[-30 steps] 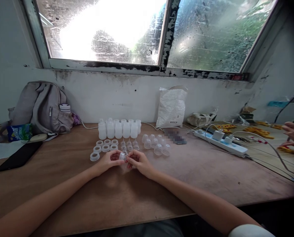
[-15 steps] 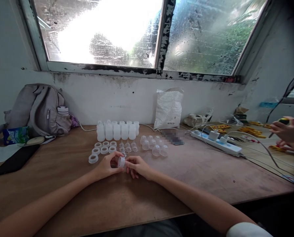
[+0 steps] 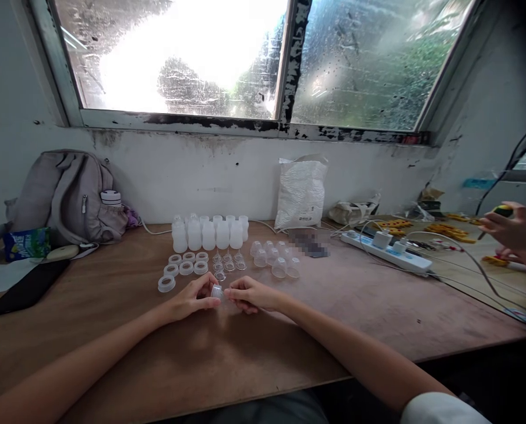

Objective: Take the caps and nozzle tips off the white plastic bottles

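Observation:
My left hand and my right hand meet over the middle of the wooden table. Between their fingertips they pinch a small translucent plastic ring cap. Just beyond the hands lie several white ring caps, several small clear nipple pieces and several clear dome lids. Behind these stands a row of small white bottles.
A grey backpack, a blue-green packet and a black phone lie at the left. A white plastic bag leans on the wall. A power strip with cables runs right. Another person's hand works at the far right with yellow parts.
The ring cap, tilted up in my left fingers half a second ago, now sits lower, pinched between both hands. The other person's hand has shifted a little.

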The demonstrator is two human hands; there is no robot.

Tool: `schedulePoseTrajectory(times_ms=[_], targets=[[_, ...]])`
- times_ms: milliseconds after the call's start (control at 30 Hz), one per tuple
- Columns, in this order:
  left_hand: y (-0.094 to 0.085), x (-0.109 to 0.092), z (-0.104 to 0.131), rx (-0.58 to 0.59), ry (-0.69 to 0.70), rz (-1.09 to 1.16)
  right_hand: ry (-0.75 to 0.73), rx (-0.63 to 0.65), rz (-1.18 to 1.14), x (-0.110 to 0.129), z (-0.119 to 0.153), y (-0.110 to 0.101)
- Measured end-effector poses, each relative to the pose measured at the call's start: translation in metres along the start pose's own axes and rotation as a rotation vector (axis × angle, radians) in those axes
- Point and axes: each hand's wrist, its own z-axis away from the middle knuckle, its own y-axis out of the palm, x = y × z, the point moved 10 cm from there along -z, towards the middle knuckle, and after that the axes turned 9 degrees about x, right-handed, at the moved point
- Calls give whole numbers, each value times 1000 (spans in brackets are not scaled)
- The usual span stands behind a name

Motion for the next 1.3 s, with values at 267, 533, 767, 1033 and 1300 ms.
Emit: schedulePoseTrajectory(times_ms=[267, 533, 767, 1033, 1300], targets=[[0, 1, -2, 48, 28, 151, -93, -60, -120, 1, -6, -4], [-2, 12, -3, 86, 14, 218, -132, -158, -259, -3, -4, -1], [1, 9, -4, 123, 27, 309, -135, -203, -318, -1, -1, 2], [2, 4, -4, 82, 33, 174, -47, -249, -257, -12, 2, 0], [8, 3, -2, 79, 10, 20, -40, -398, -252, -20, 2, -26]])
